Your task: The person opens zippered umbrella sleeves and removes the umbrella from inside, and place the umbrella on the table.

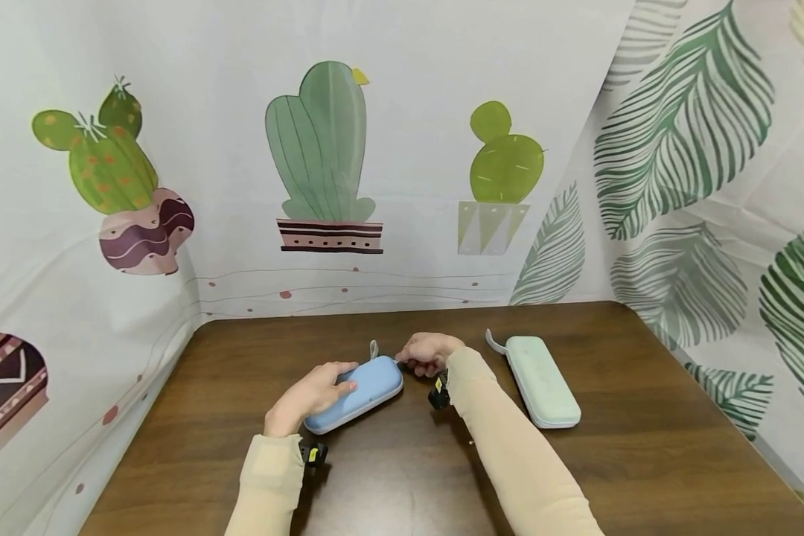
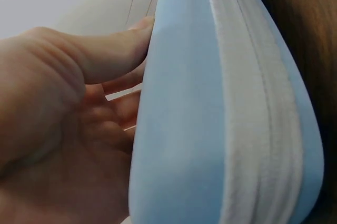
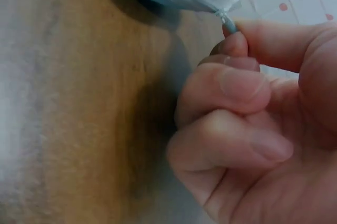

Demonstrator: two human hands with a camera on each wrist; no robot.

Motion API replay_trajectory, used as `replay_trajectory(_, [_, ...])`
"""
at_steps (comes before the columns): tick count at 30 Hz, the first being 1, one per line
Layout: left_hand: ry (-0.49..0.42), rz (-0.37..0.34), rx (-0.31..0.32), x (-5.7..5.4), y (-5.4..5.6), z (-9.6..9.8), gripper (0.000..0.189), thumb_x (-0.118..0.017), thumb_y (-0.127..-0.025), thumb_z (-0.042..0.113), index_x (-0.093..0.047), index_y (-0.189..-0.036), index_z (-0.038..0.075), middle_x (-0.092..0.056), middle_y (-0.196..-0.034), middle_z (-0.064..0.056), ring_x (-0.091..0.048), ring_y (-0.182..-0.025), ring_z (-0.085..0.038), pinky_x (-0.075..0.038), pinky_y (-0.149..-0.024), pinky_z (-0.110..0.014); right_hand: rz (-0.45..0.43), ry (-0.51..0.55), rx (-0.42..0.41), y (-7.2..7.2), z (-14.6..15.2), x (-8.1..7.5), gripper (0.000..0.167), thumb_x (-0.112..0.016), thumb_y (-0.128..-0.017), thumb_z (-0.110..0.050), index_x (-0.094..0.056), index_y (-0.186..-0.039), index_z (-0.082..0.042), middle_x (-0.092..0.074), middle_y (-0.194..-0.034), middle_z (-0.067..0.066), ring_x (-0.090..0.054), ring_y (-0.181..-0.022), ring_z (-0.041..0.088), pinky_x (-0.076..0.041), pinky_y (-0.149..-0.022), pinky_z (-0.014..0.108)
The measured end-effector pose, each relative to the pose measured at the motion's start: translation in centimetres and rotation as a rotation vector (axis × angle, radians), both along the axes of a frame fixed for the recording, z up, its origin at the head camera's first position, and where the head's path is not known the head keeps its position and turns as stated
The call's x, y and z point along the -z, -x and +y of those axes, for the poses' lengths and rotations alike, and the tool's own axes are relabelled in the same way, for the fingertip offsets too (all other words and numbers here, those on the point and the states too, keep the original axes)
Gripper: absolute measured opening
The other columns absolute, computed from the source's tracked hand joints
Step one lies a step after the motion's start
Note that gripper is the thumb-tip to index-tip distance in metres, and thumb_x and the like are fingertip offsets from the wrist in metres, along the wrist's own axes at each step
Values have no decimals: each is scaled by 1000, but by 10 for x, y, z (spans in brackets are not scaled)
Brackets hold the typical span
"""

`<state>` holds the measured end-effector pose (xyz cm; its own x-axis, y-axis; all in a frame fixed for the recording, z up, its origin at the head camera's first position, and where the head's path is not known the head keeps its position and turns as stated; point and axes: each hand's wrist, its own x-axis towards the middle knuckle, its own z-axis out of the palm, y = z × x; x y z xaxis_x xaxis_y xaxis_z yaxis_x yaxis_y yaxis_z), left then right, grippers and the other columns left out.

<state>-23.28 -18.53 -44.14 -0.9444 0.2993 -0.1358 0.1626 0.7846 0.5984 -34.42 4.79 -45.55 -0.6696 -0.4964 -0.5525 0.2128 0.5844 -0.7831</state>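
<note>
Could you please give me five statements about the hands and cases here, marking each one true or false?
1. The right hand pinches the zipper pull of the blue case. True.
2. The green case lies to the left of the blue case. False: the green case lies to its right.
3. The left hand holds the blue case. True.
4. The blue case's lid stands raised. False: its lid is down.
5. The green case has a strap at its far end. True.
</note>
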Motion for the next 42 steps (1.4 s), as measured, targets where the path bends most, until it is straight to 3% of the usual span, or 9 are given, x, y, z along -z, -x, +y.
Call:
replay_trajectory(7, [23, 12, -25, 1, -2, 0, 45, -60, -98, 16, -53, -139, 0, -53, -137, -19, -45, -130, -35, -36, -104, -51, 68, 74, 1, -19, 8, 8, 34, -54, -100, -14, -45, -67, -10, -36, -55, -2, -36, -45, 11, -28, -40, 21])
replay_trajectory(14, [40, 20, -24, -1, -1, -2, 44, -60, -98, 17, -54, -138, 0, -54, -136, -19, -46, -129, -36, -36, -104, -51, 81, 175, 71, -40, 9, 15, 34, -49, -101, -11, -43, -67, -8, -39, -60, 0, -39, -45, 10, -29, -40, 19])
replay_trajectory(18, [50, 35, -9, 0, -1, -3, 43, -60, -98, 16, -54, -137, -2, -56, -135, -20, -47, -129, -36, -37, -104, -50, 161, 181, 107, -56, 7, 14, 30, -47, -102, -9, -44, -72, -5, -41, -63, 2, -41, -44, 11, -33, -40, 20])
replay_trajectory(23, [45, 55, -3, 0, -2, 2, 42, -61, -97, 16, -55, -135, -3, -56, -133, -20, -47, -128, -37, -37, -104, -50, 350, 67, 88, -68, 6, 9, 30, -44, -102, -8, -46, -73, -4, -44, -58, 2, -43, -41, 13, -37, -40, 23])
replay_trajectory(27, [49, 60, -2, -1, -2, 3, 42, -60, -98, 16, -55, -135, -3, -56, -134, -21, -47, -129, -37, -36, -104, -50, 630, -193, -107, -71, 5, 2, 29, -45, -103, -11, -51, -76, -7, -50, -54, 2, -50, -42, 14, -45, -47, 27])
replay_trajectory(29, [50, 54, -6, -1, -1, 3, 42, -60, -98, 16, -54, -136, -3, -55, -135, -21, -46, -129, -37, -36, -104, -50, 763, -315, -193, -73, 2, -1, 26, -46, -103, -11, -54, -78, -8, -55, -60, 4, -57, -51, 17, -49, -56, 29])
replay_trajectory(32, [51, 49, -16, -2, 0, 3, 43, -60, -98, 17, -54, -137, -2, -55, -135, -20, -46, -130, -36, -36, -105, -50, 857, -420, -254, -74, -1, -3, 14, -50, -99, -7, -58, -87, -7, -62, -79, 9, -66, -77, 22, -52, -73, 33])
replay_trajectory(36, [58, 46, -22, -2, 0, 3, 44, -59, -99, 17, -53, -137, -3, -54, -135, -21, -46, -129, -36, -36, -104, -50, 925, -433, -274, -73, -2, -1, 11, -54, -95, -5, -59, -86, -7, -64, -86, 11, -65, -91, 27, -52, -80, 38])
replay_trajectory(42, [70, 23, -37, -4, -2, 6, 45, -59, -99, 18, -52, -138, -3, -54, -136, -22, -46, -129, -37, -37, -104, -51, 1038, -354, -286, -74, 4, 3, 22, -55, -95, -8, -55, -73, -12, -54, -66, 1, -59, -70, 18, -51, -68, 33])
